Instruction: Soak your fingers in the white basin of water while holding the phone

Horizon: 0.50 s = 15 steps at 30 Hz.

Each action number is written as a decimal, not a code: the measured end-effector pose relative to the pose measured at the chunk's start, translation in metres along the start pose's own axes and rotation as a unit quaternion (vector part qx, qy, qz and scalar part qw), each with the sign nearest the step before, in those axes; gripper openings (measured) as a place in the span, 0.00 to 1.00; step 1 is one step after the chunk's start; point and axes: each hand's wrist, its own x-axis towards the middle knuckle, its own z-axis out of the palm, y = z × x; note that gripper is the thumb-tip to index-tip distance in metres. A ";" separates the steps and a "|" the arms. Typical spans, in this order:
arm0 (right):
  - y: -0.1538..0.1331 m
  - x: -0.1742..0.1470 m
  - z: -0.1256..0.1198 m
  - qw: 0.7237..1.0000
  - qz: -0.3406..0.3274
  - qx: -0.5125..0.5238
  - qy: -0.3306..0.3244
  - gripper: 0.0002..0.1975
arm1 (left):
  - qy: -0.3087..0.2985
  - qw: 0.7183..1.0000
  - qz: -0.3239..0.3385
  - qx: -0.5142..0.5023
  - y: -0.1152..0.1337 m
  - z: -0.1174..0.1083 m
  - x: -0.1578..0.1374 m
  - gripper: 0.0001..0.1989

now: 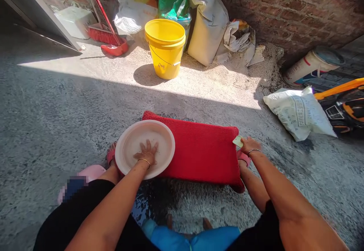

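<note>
A pale pink basin (120,137) stands on the left end of a low red cloth-covered bench (204,152). Inside it, my left hand (146,153) reaches down with fingers spread, seemingly in cloudy water, and holds nothing. At the bench's right end, my right hand (250,146) grips a small pale green flat piece (238,141) with rounded corners. That piece touches or overhangs the red cover's edge; I cannot tell which. The fingers of this hand are partly hidden behind its back.
Ahead stands a yellow bucket (166,50), with a full sack (209,23) behind it. A red broom (99,33) and dustpan (115,48) are at the far left. To the right lie a white bag (301,112) and an orange-black machine (345,110). Wet concrete shows below the bench.
</note>
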 end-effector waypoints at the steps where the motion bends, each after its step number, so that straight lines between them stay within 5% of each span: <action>1: 0.011 -0.002 0.001 1.000 0.031 -0.004 -0.006 0.17 | 0.000 1.000 0.000 0.001 0.000 0.000 0.000 0.55; 5: -0.018 -0.010 -0.014 1.000 -0.013 -0.001 0.020 0.19 | 0.001 1.000 -0.002 0.008 0.000 0.001 0.000 0.57; 10: -0.158 -0.027 -0.053 0.963 -0.255 0.037 0.084 0.22 | -0.005 1.000 -0.003 -0.002 0.000 0.003 0.003 0.57; 15: -0.267 -0.047 -0.072 0.928 -0.362 0.052 0.070 0.21 | -0.009 1.000 -0.001 0.003 0.000 0.002 0.002 0.56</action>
